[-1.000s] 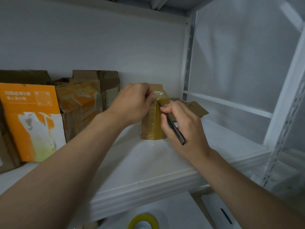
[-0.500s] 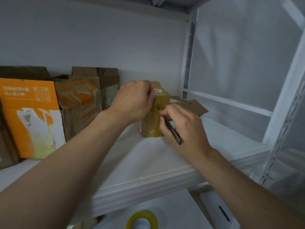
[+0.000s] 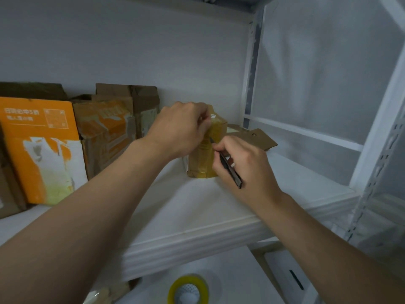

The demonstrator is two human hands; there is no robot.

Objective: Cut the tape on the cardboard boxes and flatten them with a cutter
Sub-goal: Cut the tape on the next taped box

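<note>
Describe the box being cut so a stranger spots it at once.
On the white shelf, right of the tall orange boxes, one small box stands upright. Unlike them, it is wrapped in glossy yellowish tape; the left hand grips its top and the right hand holds a cutter to it.

One cam, head-worn, wide-angle. Looks fwd and a bit down into white shelf (image 3: 197, 207) bay, from just above board height. Forearms enter from both bottom corners. Left hand (image 3: 182, 128) and right hand (image 3: 243, 165) meet at small box (image 3: 203, 163) near frame centre, close to lens. Back wall (image 3: 131, 51) fills upper half. Shelf post (image 3: 372, 150) leans at right edge, bent by lens. Orange boxes (image 3: 43, 150) at left edge, further back. Bottom edge catches lower level w/ tape roll (image 3: 188, 290), almost straight below cam.
</note>
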